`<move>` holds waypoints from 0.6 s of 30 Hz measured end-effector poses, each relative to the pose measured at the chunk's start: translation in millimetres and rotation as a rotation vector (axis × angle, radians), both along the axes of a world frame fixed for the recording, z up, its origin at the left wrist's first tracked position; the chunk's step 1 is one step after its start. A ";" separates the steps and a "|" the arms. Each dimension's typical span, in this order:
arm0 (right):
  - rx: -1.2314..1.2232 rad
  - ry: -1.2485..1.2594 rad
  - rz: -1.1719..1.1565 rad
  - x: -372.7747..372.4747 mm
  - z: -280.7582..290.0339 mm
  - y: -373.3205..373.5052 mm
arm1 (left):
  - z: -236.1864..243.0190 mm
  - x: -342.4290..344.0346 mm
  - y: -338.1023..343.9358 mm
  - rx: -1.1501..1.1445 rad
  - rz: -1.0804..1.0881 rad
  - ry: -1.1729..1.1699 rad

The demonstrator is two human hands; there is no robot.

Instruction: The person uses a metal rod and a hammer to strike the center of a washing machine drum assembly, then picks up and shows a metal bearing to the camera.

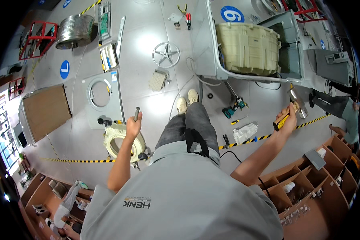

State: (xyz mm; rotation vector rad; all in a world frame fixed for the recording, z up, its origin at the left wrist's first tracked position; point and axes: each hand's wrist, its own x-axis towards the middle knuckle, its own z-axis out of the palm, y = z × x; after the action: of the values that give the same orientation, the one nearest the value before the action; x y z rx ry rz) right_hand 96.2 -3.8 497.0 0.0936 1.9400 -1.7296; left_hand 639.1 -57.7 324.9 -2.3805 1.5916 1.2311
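My left hand (133, 127) is closed around a short grey metal rod (137, 113), whose upper end sticks out above the fist. Out to the right, my right hand (288, 115) grips a hammer with a black and yellow handle (282, 122) and a silvery head (299, 105). Below my left hand lies a cream plastic ring (110, 142), partly hidden by the forearm. A washing machine cabinet (210, 48) lies ahead to the right with a cream plastic tub (248, 48) inside it. Neither tool touches the cabinet.
A front panel (117, 94) with a round opening lies at left. On the floor are a spoked pulley (166, 55), cordless drill (229, 111), screwdriver (239, 120), white plastic part (245, 133) and pliers (189, 20). A steel drum (75, 32) stands far left. Another person (350, 116) is at right.
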 end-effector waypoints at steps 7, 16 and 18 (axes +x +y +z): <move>-0.052 0.017 -0.002 -23.1 1.4 -34.5 | -29.2 42.4 -35.9 0.005 0.197 0.368; -0.219 0.036 -0.438 -66.0 31.7 -32.1 | -37.2 69.7 -110.7 0.164 -0.011 -0.061; -0.207 0.054 -0.481 -53.6 31.7 -31.2 | -48.1 76.0 -136.1 0.208 0.022 -0.030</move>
State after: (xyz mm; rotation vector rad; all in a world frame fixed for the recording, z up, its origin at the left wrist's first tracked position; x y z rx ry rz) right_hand 42.6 -35.0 528.6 0.4750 1.8650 -2.2506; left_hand 715.1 -193.8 276.8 -2.2816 1.3587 1.2884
